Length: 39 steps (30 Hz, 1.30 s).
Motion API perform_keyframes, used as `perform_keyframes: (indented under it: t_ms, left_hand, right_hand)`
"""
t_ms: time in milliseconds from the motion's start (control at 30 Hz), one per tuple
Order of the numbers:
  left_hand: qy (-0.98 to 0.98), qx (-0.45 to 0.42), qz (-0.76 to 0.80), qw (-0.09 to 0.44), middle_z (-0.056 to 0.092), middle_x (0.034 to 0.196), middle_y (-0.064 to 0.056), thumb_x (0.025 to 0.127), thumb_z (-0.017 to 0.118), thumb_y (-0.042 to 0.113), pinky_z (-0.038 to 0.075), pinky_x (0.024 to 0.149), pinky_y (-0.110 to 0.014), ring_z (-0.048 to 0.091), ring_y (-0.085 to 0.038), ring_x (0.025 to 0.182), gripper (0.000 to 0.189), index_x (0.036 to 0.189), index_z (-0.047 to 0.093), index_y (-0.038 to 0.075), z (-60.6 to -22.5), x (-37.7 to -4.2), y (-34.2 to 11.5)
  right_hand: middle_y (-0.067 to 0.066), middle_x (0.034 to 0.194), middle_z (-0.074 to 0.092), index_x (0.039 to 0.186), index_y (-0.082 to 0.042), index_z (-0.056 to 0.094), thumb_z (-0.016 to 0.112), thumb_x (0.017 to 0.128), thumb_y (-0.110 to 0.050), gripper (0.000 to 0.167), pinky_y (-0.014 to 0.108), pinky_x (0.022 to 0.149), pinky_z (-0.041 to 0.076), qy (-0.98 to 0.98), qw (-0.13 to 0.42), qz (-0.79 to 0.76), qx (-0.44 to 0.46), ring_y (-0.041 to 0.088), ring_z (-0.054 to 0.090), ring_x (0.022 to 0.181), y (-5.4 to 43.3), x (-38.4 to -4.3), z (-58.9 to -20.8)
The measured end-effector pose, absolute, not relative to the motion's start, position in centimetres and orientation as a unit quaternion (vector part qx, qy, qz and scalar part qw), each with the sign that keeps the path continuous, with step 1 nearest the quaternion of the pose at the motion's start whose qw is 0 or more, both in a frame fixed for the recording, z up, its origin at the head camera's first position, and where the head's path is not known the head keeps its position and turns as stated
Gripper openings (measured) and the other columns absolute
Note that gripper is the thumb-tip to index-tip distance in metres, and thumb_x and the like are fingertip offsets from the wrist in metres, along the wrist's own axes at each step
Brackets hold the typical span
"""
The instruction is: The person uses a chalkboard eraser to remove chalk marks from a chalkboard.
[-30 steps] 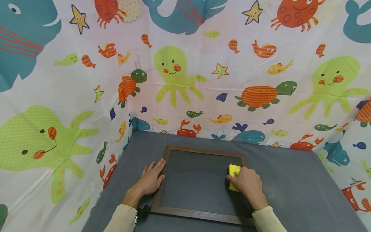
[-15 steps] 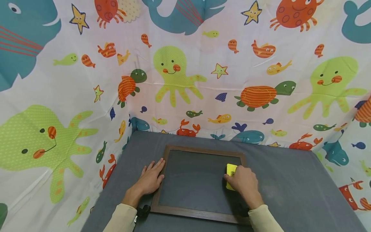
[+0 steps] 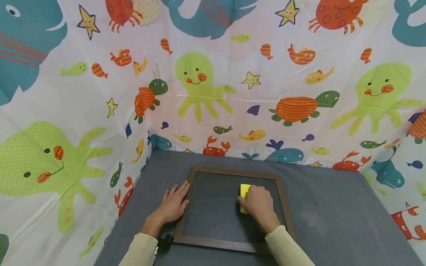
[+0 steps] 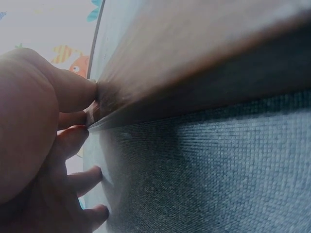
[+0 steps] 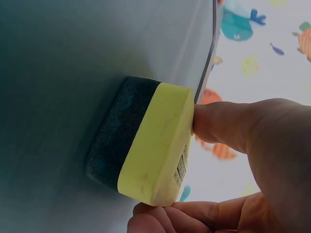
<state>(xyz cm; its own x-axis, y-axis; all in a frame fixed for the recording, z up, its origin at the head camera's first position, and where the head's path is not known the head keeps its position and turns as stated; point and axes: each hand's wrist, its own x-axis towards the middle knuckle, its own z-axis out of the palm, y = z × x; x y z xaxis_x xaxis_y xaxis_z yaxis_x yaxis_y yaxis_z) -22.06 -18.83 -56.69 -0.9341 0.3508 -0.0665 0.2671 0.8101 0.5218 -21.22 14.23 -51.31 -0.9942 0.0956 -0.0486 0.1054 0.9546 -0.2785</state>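
Observation:
A small chalkboard [image 3: 213,214] with a brown wooden frame lies flat on the grey cloth. In my right hand [image 3: 261,205] is a board eraser [image 5: 158,141], yellow on top with a dark felt layer beneath. Thumb and fingers grip its yellow sides, and the felt faces the dark board surface, right of the board's middle. My left hand [image 3: 173,205] rests with fingers spread along the left side of the frame. In the left wrist view, the thumb and fingertips meet the frame's edge [image 4: 194,68].
The table under the board is covered with grey cloth [image 3: 329,210]. A white curtain [image 3: 229,74] printed with sea animals rises behind the table and along both sides. A black wrist strap [image 3: 164,242] shows at the left sleeve.
My right hand has slid the eraser leftward across the board, from near the right frame side toward the middle. The left hand has stayed on the frame.

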Motion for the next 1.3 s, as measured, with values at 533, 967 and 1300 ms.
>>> perform_keyframes:
  t_ms: [533,967,1300]
  left_hand:
    - [0.945,0.173,0.269,0.074,0.028,0.181,-0.014,0.112,0.062,0.016,0.015,0.126,-0.082,0.024,-0.054,0.164,0.068,0.172,0.034,0.005,-56.4,-22.4,-18.7]
    - [0.951,0.161,0.253,0.072,0.031,0.181,-0.013,0.111,0.063,0.017,0.016,0.126,-0.082,0.027,-0.054,0.164,0.067,0.171,0.037,0.005,-56.5,-22.6,-18.6]
    - [0.941,0.174,0.285,0.057,0.030,0.181,-0.011,0.111,0.062,0.020,0.014,0.124,-0.085,0.027,-0.056,0.162,0.067,0.172,0.036,0.008,-57.2,-22.3,-19.0]
  right_hand:
    - [0.011,0.086,0.064,0.109,0.001,0.074,0.088,0.090,-0.049,0.055,0.041,0.067,0.063,0.986,0.038,-0.159,0.010,0.026,0.061,0.070,6.8,-22.6,-51.1]
    - [0.012,0.086,0.067,0.108,0.001,0.077,0.089,0.088,-0.054,0.060,0.042,0.066,0.065,0.988,0.039,-0.149,-0.028,0.025,0.065,0.070,2.0,-22.6,-51.3]
    - [0.011,0.084,0.066,0.106,0.001,0.077,0.090,0.087,-0.055,0.060,0.041,0.064,0.063,0.988,0.028,-0.148,-0.045,0.024,0.062,0.068,0.9,-22.5,-51.7]
